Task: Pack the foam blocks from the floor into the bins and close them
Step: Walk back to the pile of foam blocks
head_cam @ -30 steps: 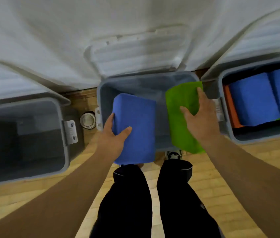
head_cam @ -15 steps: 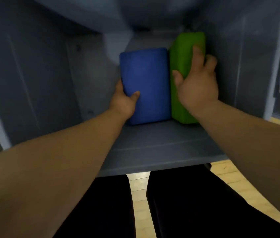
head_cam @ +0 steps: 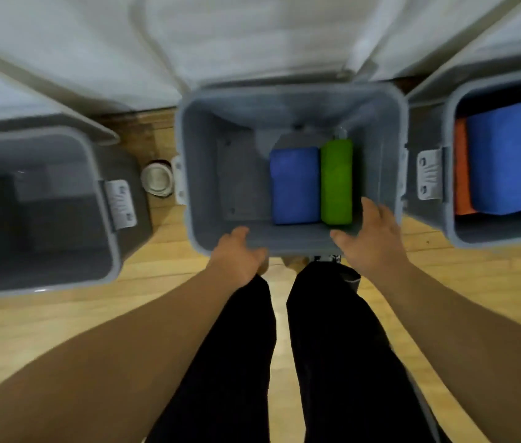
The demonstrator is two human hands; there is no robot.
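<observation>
Your left hand [head_cam: 236, 251] and right hand [head_cam: 371, 238] have come out empty and relaxed, leaving the blue block [head_cam: 294, 185] and green block [head_cam: 336, 182] in the middle bin [head_cam: 188, 187]. No bin is closed yet.

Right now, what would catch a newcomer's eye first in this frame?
A blue block and a green block stand side by side at the bottom of the middle bin, toward its right. The left hand and right hand are empty at its near rim. The right bin holds blue foam and orange foam.
</observation>
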